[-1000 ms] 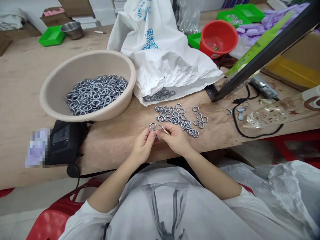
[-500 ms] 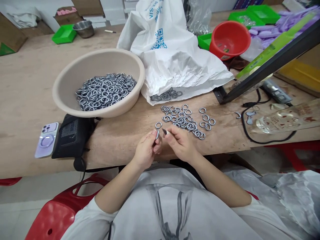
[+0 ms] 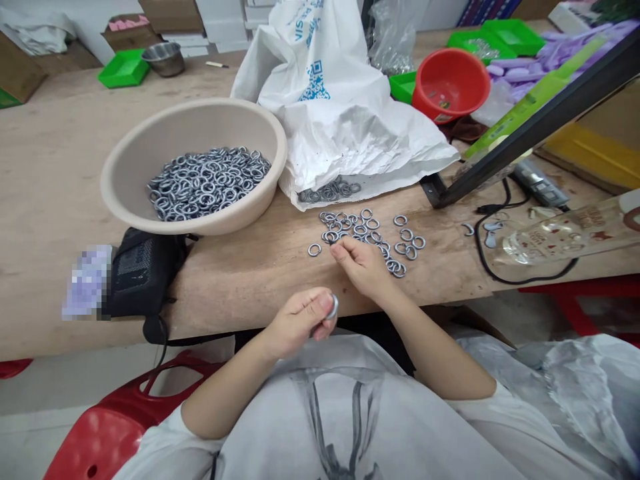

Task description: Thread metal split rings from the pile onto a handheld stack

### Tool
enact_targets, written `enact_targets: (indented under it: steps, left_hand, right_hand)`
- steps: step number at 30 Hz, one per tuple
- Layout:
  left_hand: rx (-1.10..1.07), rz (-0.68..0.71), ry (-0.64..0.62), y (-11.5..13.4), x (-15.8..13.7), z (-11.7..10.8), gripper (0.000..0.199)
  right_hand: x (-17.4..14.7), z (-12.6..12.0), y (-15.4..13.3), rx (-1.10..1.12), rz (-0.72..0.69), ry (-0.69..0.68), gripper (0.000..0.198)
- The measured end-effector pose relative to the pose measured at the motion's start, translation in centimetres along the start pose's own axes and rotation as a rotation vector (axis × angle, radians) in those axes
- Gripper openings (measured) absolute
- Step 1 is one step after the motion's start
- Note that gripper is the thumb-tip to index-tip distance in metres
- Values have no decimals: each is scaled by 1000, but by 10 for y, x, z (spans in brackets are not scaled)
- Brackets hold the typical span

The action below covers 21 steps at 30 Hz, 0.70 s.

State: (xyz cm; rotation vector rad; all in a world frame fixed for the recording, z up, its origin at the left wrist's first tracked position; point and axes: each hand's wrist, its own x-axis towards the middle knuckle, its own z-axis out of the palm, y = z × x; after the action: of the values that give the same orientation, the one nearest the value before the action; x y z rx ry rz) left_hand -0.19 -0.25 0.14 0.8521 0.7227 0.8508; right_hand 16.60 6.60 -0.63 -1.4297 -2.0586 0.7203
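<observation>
A grey metal ring [image 3: 333, 307] is gripped between the thumb and fingers of my left hand [image 3: 299, 321], low at the table's front edge. My right hand [image 3: 361, 267] is closed in a pinch over the near side of a loose pile of metal rings [image 3: 361, 229]. A small dark pointed piece shows at its fingertips, mostly hidden by them. One single ring [image 3: 315, 250] lies apart, left of the right hand. Several more rings [image 3: 411, 240] are scattered right of the pile.
A beige basin [image 3: 195, 167] of rings stands on the left. Behind the pile, a white woven sack [image 3: 345, 133] has rings at its mouth. A black metal post [image 3: 500, 157] slants up on the right. Black pouch [image 3: 143, 273], red bowl [image 3: 451, 83] and a cable [image 3: 520, 283] are also there.
My left hand has moved down toward me with the ring, away from the right hand. My right hand has shifted slightly up to the pile's near side.
</observation>
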Motion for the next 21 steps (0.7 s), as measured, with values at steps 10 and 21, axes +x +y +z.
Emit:
enact_targets:
  steps: [10, 21]
  left_hand:
    - [-103, 19, 454, 5, -6, -45, 30]
    - [-228, 60, 542, 10, -4, -54, 22]
  right_hand:
    - [27, 26, -17, -592, -39, -172, 26]
    - [36, 34, -21, -419, -34, -180, 23]
